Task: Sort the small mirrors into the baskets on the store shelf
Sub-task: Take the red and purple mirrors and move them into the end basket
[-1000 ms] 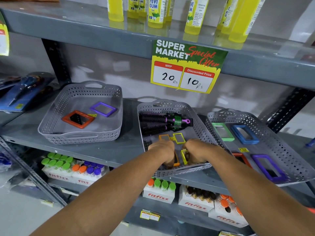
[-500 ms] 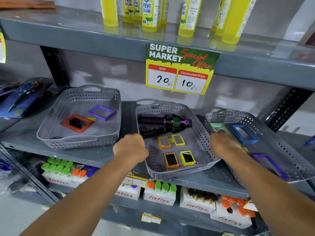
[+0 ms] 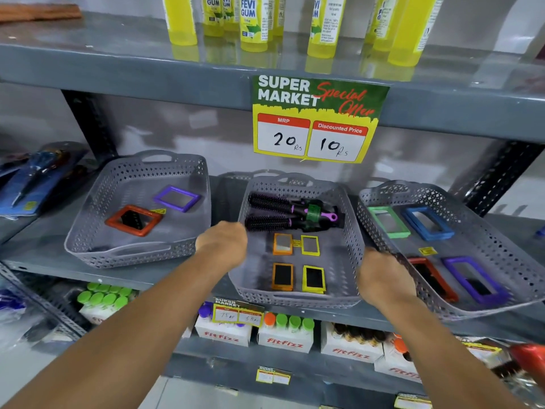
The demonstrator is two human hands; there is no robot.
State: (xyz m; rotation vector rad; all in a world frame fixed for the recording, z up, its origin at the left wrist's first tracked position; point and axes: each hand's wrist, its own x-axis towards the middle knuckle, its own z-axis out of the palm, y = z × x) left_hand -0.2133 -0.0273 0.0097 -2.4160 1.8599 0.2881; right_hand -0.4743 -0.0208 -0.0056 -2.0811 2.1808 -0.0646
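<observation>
Three grey perforated baskets stand on the middle shelf. The left basket (image 3: 118, 255) holds a red-framed mirror (image 3: 134, 220) and a purple-framed mirror (image 3: 177, 198). In the middle basket (image 3: 295, 302) lie two small orange mirrors (image 3: 282, 244) and two small yellow mirrors (image 3: 314, 278), below two round hair brushes (image 3: 292, 215). The tilted right basket (image 3: 501, 231) holds green (image 3: 388, 221), blue (image 3: 427, 222), red (image 3: 433, 278) and purple (image 3: 474, 280) mirrors. My left hand (image 3: 222, 243) curls on the middle basket's left wall. My right hand (image 3: 383, 278) sits between the middle and right baskets, fingers hidden.
A price sign (image 3: 315, 119) hangs from the upper shelf, which carries yellow gum bottles (image 3: 253, 22). Boxes of small bottles (image 3: 283, 335) fill the shelf below. Blue packaged items (image 3: 32, 178) lie at the far left of the middle shelf.
Both hands left the small mirrors in the middle basket and spread apart. My left hand has come to that basket's left wall; my right hand drew back from the right basket to the gap.
</observation>
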